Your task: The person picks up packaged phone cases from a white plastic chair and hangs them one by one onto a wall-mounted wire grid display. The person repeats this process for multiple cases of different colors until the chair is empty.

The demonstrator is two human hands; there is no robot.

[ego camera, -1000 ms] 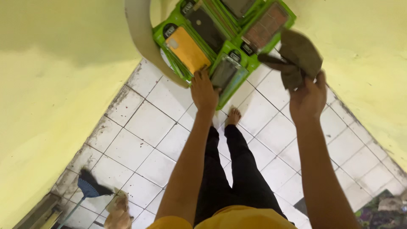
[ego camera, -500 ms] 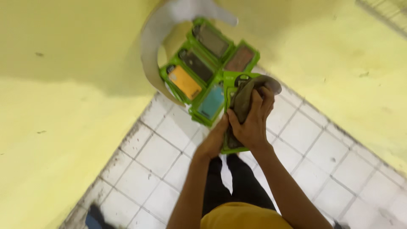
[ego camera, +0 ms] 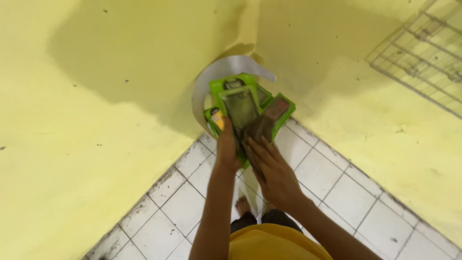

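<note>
The person wears a mustard-yellow shirt (ego camera: 274, 243) and dark trousers (ego camera: 250, 220). Both forearms are bare, with no sleeves, watch or rings, and one bare foot (ego camera: 242, 206) shows below.

The stack of flat packs (ego camera: 243, 108) is up in the room's corner, where the two walls (ego camera: 96, 120) meet, in front of a curved sheet (ego camera: 216, 72) standing in that corner. The left hand (ego camera: 227, 149) is under the stack's left side, the right hand (ego camera: 274, 171) beside it. A wire rack (ego camera: 423, 53) hangs on the right wall. The tiled floor (ego camera: 327, 173) lies below.
</note>
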